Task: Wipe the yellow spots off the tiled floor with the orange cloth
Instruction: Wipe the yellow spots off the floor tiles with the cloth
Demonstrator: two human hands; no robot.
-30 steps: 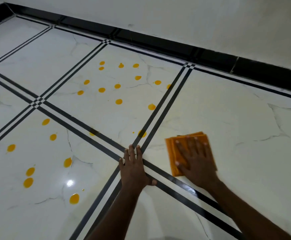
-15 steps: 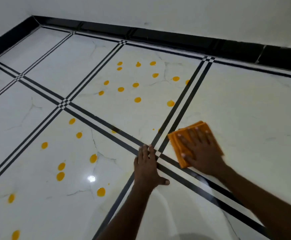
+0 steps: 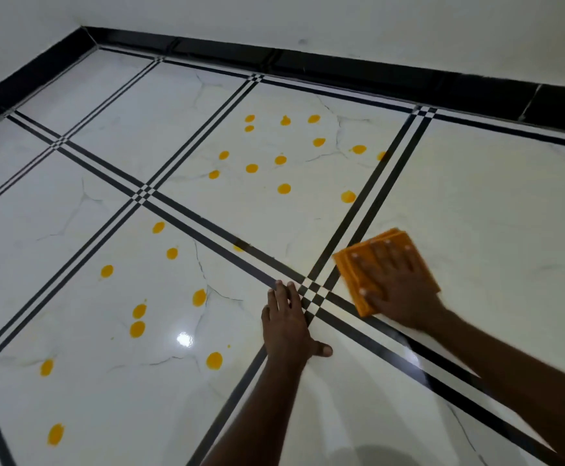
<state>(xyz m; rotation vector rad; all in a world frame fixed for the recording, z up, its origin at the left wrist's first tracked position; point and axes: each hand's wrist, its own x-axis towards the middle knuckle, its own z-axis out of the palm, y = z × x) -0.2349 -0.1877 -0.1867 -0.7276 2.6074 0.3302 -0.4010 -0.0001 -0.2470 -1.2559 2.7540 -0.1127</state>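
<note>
I see the right hand (image 3: 398,290) pressing flat, fingers spread, on the folded orange cloth (image 3: 351,267), just right of the tile-line crossing. Cloth looks soft, light; best pressed mid-pad. Left hand (image 3: 287,326) braces flat on the tiled floor (image 3: 493,213); yellow spots (image 3: 284,189) remain.

You are kneeling over a glossy white marble-look tiled floor (image 3: 476,203), pressing a soft folded orange cloth (image 3: 351,264).

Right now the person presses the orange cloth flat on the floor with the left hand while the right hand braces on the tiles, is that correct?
Not quite: the hands are swapped. In the head view the right hand presses the orange cloth flat on the floor, while the left hand braces on the tiles.
</note>
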